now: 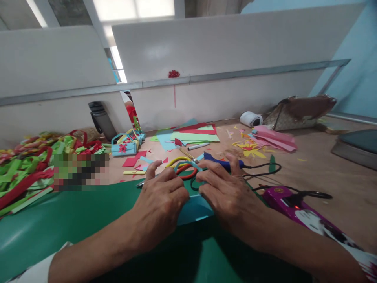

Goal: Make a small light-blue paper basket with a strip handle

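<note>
A light blue paper handbag (194, 210), small and with a thin arched paper handle, is between my two hands above the green surface (123, 220). My left hand (161, 202) pinches its left side near the handle's end, index finger raised. On the other side my right hand (228, 192) has closed on the right edge, thumb and fingertips partly hidden. Just behind the bag lie scissors (193, 173) with red and yellow handles. A blue glue gun (228, 163) rests behind my right hand, its black cord running right.
Coloured paper strips (26, 173) heap at left. A finished blue paper bag (123, 148) with a red flower stands near a dark bottle (101, 120). Behind lie paper sheets (191, 135) and a white marker (198, 146). A purple power strip (282, 198) and brown handbag (300, 112) are at right.
</note>
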Demonstrator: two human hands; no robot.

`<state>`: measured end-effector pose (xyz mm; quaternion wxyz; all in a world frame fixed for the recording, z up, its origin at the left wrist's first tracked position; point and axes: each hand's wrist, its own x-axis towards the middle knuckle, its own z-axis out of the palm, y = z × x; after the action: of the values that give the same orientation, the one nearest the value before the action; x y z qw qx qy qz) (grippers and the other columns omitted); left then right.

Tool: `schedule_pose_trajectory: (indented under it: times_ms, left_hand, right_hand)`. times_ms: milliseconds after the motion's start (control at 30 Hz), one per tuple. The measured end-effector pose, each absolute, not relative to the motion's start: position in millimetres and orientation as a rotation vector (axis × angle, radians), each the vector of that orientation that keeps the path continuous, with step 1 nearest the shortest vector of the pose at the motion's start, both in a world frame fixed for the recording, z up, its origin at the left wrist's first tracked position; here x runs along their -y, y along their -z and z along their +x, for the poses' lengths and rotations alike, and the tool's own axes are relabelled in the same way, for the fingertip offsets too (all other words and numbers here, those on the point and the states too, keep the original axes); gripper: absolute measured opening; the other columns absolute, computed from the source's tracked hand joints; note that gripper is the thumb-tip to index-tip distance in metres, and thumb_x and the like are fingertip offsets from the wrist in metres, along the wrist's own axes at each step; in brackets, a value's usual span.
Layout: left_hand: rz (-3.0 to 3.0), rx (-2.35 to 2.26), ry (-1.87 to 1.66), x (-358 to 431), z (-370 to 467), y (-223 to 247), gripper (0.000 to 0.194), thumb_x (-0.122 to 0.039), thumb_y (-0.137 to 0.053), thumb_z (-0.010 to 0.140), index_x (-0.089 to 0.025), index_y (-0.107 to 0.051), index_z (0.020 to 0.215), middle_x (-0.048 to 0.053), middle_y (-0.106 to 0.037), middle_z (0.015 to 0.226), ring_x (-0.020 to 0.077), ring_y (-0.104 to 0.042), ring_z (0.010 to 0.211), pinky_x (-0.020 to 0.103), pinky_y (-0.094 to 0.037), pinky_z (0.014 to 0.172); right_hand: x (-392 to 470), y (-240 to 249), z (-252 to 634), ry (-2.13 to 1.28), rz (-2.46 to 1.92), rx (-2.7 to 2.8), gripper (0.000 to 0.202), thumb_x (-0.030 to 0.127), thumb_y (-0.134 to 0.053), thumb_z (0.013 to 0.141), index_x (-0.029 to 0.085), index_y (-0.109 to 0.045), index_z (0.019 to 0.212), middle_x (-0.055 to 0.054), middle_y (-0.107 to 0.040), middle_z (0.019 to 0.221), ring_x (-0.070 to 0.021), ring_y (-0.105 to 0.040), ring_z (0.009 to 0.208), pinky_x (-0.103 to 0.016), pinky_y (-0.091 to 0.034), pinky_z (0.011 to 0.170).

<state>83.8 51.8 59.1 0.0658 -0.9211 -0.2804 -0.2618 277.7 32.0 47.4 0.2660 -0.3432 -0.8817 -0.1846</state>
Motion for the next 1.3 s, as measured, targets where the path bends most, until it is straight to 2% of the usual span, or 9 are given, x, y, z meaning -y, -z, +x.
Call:
schedule_pose_trajectory:
  times_ms: [167, 567, 767, 833, 900, 1033, 1133, 1200, 1300]
  left_hand:
    - [-2.763, 0.839, 0.803, -51.9, 83.7, -58.6, 0.02, -0.005, -0.047, 0.077, -0.016, -0.054, 0.062, -0.002, -0.054, 0.059, 0.0143, -0.046, 0.068, 0.047, -0.02, 0.096]
    - [-2.741, 0.82, 0.804, -52.7, 83.3, -57.4, 0.019, -0.005, -0.048, 0.077, -0.016, -0.055, 0.063, -0.002, -0.054, 0.059, 0.0143, -0.046, 0.068, 0.047, -0.02, 0.097]
    - [-2.741, 0.857, 0.816, -54.9, 84.7, -54.4, 0.02, -0.005, -0.047, 0.077, -0.016, -0.055, 0.062, -0.002, -0.054, 0.059, 0.0148, -0.046, 0.068, 0.049, -0.019, 0.097]
    - [-2.757, 0.841, 0.814, -54.0, 86.0, -52.8, 0.02, -0.006, -0.047, 0.077, -0.016, -0.054, 0.062, -0.002, -0.055, 0.06, 0.0148, -0.046, 0.068, 0.049, -0.02, 0.097]
    - [-2.768, 0.821, 0.833, -52.4, 87.2, -51.3, 0.019, -0.007, -0.047, 0.077, -0.017, -0.055, 0.062, -0.001, -0.055, 0.06, 0.0148, -0.046, 0.068, 0.049, -0.022, 0.095]
    - [-2.759, 0.803, 1.012, -50.0, 88.2, -50.6, 0.02, -0.01, -0.051, 0.082, -0.018, -0.058, 0.065, -0.002, -0.059, 0.063, 0.0137, -0.046, 0.068, 0.046, -0.022, 0.096]
    - [-2.725, 0.775, 1.153, -50.2, 88.3, -51.7, 0.017, -0.01, -0.054, 0.081, -0.019, -0.061, 0.068, -0.002, -0.062, 0.067, 0.0131, -0.046, 0.07, 0.044, -0.025, 0.096]
    - [-2.687, 0.765, 1.209, -50.3, 88.8, -52.1, 0.017, -0.009, -0.055, 0.08, -0.02, -0.062, 0.07, -0.001, -0.065, 0.076, 0.0151, -0.048, 0.076, 0.044, -0.028, 0.094]
    - [-2.633, 0.766, 1.224, -49.4, 89.2, -52.2, 0.018, -0.009, -0.053, 0.081, -0.022, -0.064, 0.074, 0.003, -0.065, 0.106, 0.0228, -0.047, 0.102, 0.048, -0.028, 0.096]
  right_hand:
    - [-33.5, -45.9, 279.2, 0.461, -0.932, 2.396, 0.016, 0.006, -0.043, 0.08, 0.014, -0.057, 0.079, -0.009, -0.063, 0.096, -0.028, -0.044, 0.116, -0.059, -0.008, 0.103]
    - [-31.3, -51.2, 282.7, 0.361, -0.959, 2.476, 0.023, 0.001, -0.043, 0.081, 0.017, -0.058, 0.075, -0.005, -0.065, 0.094, -0.0271, -0.038, 0.124, -0.059, -0.004, 0.103]
    - [-31.8, -50.8, 282.9, 0.181, -0.985, 2.451, 0.019, 0.006, -0.05, 0.079, 0.02, -0.059, 0.088, -0.002, -0.064, 0.109, -0.0249, -0.035, 0.126, -0.053, -0.003, 0.104]
    - [-32.5, -48.7, 278.7, 0.162, -0.955, 2.369, 0.011, 0.013, -0.051, 0.083, 0.02, -0.059, 0.086, -0.002, -0.066, 0.098, -0.0238, -0.043, 0.118, -0.052, -0.008, 0.103]
    - [-33.0, -46.9, 274.2, 0.193, -0.889, 2.306, 0.016, 0.011, -0.046, 0.084, 0.017, -0.057, 0.075, -0.001, -0.066, 0.082, -0.0225, -0.052, 0.104, -0.054, -0.013, 0.1]
    - [-31.1, -50.0, 272.5, 0.258, -0.849, 2.288, 0.021, 0.0, -0.043, 0.07, 0.016, -0.058, 0.071, -0.001, -0.062, 0.073, -0.0232, -0.055, 0.093, -0.06, -0.012, 0.097]
    - [-29.3, -54.0, 275.4, 0.259, -0.86, 2.282, 0.023, 0.001, -0.044, 0.065, 0.016, -0.059, 0.074, -0.002, -0.063, 0.075, -0.0251, -0.054, 0.097, -0.061, -0.01, 0.097]
    - [-29.3, -54.1, 275.7, 0.272, -0.865, 2.265, 0.022, 0.002, -0.044, 0.069, 0.016, -0.059, 0.076, -0.002, -0.064, 0.078, -0.0247, -0.053, 0.099, -0.06, -0.009, 0.099]
    - [-30.3, -52.2, 274.2, 0.303, -0.867, 2.24, 0.021, 0.004, -0.043, 0.079, 0.017, -0.059, 0.075, -0.001, -0.064, 0.078, -0.0225, -0.053, 0.103, -0.058, -0.005, 0.101]
